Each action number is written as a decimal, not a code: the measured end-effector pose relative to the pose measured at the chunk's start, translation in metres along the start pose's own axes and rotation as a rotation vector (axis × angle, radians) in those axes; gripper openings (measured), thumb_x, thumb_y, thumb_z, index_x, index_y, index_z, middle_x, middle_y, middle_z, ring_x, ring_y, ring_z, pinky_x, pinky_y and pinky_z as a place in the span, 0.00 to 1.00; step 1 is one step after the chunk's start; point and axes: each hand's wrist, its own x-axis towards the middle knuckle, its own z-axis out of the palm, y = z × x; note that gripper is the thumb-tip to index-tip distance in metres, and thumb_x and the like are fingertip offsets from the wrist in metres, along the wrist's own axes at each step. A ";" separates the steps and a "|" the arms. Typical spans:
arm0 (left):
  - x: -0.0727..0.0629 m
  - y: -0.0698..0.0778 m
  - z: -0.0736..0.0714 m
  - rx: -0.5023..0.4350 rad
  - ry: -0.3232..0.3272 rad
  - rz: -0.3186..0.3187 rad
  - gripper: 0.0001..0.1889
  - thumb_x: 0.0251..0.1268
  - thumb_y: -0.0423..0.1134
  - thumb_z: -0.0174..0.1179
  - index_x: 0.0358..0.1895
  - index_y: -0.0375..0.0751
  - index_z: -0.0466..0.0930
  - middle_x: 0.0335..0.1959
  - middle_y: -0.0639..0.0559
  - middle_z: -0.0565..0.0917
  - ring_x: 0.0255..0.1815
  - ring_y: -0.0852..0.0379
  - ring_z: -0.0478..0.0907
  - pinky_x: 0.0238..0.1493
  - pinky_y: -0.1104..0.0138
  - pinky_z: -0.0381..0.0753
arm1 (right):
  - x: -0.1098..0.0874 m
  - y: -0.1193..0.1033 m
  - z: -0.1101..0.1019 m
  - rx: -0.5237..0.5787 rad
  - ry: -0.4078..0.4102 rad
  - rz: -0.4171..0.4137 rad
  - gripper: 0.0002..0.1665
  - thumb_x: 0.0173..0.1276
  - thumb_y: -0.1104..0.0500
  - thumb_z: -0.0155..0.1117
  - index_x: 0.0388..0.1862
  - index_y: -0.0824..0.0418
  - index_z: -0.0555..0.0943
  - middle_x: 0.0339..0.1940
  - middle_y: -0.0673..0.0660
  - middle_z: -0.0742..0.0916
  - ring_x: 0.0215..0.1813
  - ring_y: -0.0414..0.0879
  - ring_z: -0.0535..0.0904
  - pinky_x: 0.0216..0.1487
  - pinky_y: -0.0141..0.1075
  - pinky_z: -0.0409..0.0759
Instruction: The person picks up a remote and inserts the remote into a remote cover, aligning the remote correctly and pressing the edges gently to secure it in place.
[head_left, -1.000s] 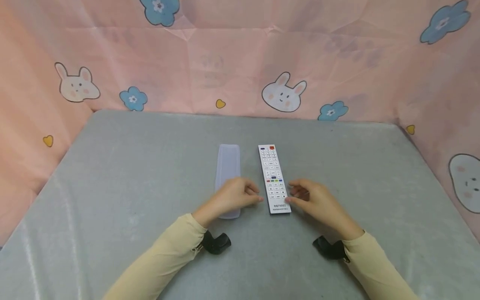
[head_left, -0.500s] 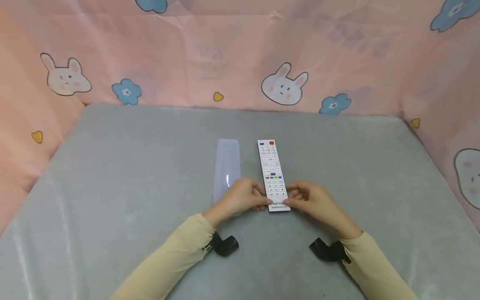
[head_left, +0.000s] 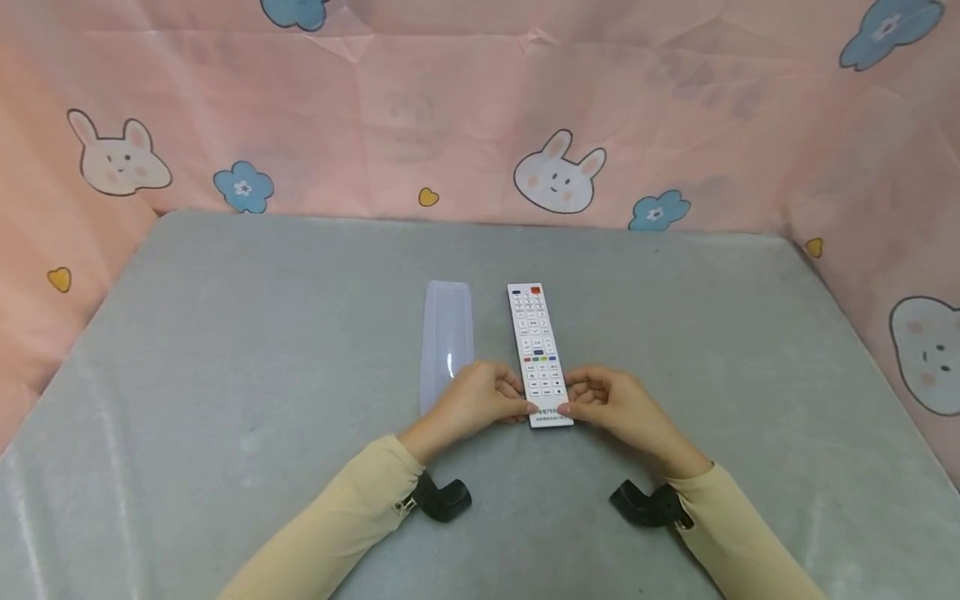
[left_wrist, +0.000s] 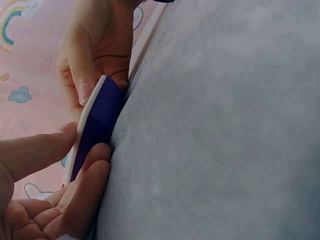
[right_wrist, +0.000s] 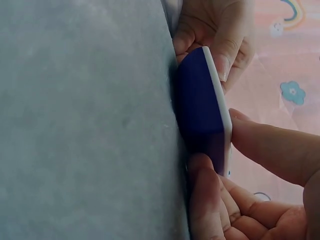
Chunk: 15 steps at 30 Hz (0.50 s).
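A white remote control [head_left: 537, 342] with a dark blue underside [right_wrist: 200, 100] lies on the grey table, its near end between both hands. My left hand [head_left: 480, 396] pinches its near left corner, thumb on the top face and fingers at the lower edge. On the opposite side my right hand [head_left: 618, 408] pinches the near right edge the same way. Both wrist views show thumbs on the white face and fingertips against the blue side. Left of the remote lies a translucent, pale plastic sleeve or cover [head_left: 447, 337], its near end hidden behind my left hand.
The grey cloth-covered table [head_left: 262, 350] spreads around the hands. A pink curtain [head_left: 465, 100] with rabbits and flowers hangs behind and at both sides. Black wrist-camera mounts [head_left: 444, 500] stick out beneath the sleeves.
Both hands have closed in on the remote's near end; the left came rightward from over the plastic cover and now pinches the left edge. The camera view shifted slightly; the remote stays on the table.
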 end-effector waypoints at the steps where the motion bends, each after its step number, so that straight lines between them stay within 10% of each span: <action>1: 0.000 0.000 0.000 0.012 0.002 0.005 0.10 0.52 0.30 0.69 0.33 0.29 0.77 0.22 0.47 0.85 0.21 0.62 0.79 0.23 0.72 0.80 | 0.000 0.000 0.000 0.010 -0.003 0.004 0.24 0.60 0.66 0.67 0.51 0.79 0.73 0.34 0.60 0.84 0.35 0.44 0.80 0.34 0.29 0.80; 15: -0.002 0.002 0.000 -0.021 0.054 0.087 0.20 0.53 0.29 0.68 0.48 0.24 0.75 0.36 0.40 0.85 0.38 0.52 0.84 0.38 0.71 0.81 | 0.000 0.005 0.002 0.199 0.017 0.009 0.24 0.59 0.69 0.66 0.51 0.81 0.71 0.37 0.63 0.84 0.35 0.39 0.81 0.37 0.28 0.80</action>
